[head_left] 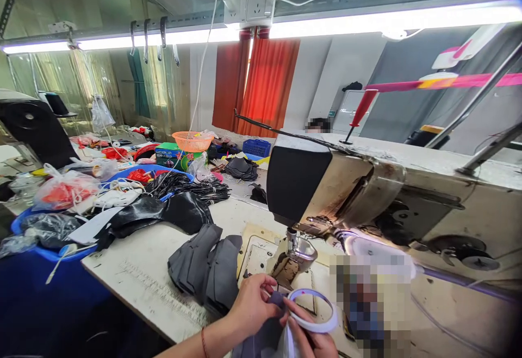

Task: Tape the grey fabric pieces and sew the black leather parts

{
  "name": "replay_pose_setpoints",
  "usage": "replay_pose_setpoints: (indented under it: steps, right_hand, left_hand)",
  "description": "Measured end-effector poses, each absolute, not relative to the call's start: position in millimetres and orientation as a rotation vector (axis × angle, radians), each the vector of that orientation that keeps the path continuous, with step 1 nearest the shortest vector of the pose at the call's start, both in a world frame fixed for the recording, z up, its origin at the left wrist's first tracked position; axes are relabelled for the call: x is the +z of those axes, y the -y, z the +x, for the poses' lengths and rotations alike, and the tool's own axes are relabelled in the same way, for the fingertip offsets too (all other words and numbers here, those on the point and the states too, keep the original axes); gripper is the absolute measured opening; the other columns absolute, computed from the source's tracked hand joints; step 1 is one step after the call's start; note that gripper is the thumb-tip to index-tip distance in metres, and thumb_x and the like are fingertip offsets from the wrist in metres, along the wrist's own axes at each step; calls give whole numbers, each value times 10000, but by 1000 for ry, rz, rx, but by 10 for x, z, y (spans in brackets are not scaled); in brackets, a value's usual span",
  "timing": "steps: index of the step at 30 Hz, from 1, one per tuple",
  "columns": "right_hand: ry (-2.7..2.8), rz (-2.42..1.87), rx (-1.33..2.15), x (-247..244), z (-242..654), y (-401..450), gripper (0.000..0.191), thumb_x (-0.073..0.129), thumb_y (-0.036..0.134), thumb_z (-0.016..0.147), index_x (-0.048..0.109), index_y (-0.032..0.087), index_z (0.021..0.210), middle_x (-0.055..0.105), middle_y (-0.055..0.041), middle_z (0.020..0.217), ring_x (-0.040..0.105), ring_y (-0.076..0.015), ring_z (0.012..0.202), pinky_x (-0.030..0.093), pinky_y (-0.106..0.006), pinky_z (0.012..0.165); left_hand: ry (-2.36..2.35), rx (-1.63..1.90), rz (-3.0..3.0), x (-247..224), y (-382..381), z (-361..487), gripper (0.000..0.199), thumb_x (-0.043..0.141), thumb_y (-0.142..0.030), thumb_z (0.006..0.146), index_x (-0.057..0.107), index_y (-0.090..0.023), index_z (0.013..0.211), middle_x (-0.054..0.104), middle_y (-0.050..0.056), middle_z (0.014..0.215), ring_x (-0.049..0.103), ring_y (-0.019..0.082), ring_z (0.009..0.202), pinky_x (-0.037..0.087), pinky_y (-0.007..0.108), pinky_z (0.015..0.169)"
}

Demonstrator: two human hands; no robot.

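Observation:
My left hand (253, 305) is closed, its fingertips pinching the edge of a dark grey fabric piece (261, 339) just in front of the sewing machine's presser foot. Close beside it, my right hand (312, 344) is closed around a roll of white tape (331, 320), and its fingertips meet the same fabric. Part of the piece hangs below my hands, out of view at the bottom. A stack of dark grey cut pieces (222, 271) lies left of the needle area. Above my hands stands the sewing machine (304, 179), its head pointing left.
Shiny black pieces (163, 214) lie behind the grey stack. A blue basin (18, 225) filled with bags and cords stands at the left table edge. Farther back are an orange basket (191, 140) and a green box (169, 154). A red-handled screwdriver (362, 109) stands on the machine.

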State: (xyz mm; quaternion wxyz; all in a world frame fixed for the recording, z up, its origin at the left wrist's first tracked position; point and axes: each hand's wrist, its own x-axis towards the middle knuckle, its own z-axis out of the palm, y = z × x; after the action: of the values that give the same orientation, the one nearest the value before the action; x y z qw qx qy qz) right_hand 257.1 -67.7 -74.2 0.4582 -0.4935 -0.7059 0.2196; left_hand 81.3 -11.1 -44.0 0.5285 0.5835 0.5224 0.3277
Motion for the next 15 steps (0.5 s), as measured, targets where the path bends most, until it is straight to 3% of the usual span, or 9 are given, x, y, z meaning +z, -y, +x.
replay_pose_setpoints:
  steps: [2, 5, 9, 15]
  right_hand:
    - [1746, -1232, 549, -731, 2561, 657, 346, 603, 337, 901, 699, 198, 1202, 734, -95, 1161, 702, -215, 1069, 511, -265, 952]
    - [1614, -1215, 560, -685, 2488, 661, 343, 598, 383, 904, 707, 230, 1191, 724, -64, 1189, 677, -209, 1117, 460, -288, 1019]
    - [1548, -1132, 527, -593, 2413, 653, 324, 624, 397, 888, 711, 275, 1176, 725, -34, 1191, 670, -214, 1129, 434, -329, 1060]
    - [1762, -1034, 542, -501, 2491, 591, 376, 638, 284, 894, 630, 334, 1266, 702, -4, 1226, 671, -195, 1120, 512, -287, 977]
  left_hand:
    - [-1126, 832, 1226, -446, 123, 854, 396, 756, -121, 507, 714, -103, 900, 689, 21, 767, 584, 148, 675, 428, 239, 634]
    - [-1006, 918, 1166, -388, 156, 881, 199, 671, -207, 627, 728, -104, 787, 680, 22, 716, 576, 145, 674, 423, 248, 657]
    - [-1016, 965, 1476, -219, 262, 841, 205, 545, -203, 754, 741, -142, 740, 649, 15, 680, 544, 140, 678, 381, 246, 644]
    - [-977, 970, 1835, -116, 391, 787, 234, 513, -148, 765, 741, -143, 814, 660, 71, 804, 565, 181, 770, 385, 289, 726]
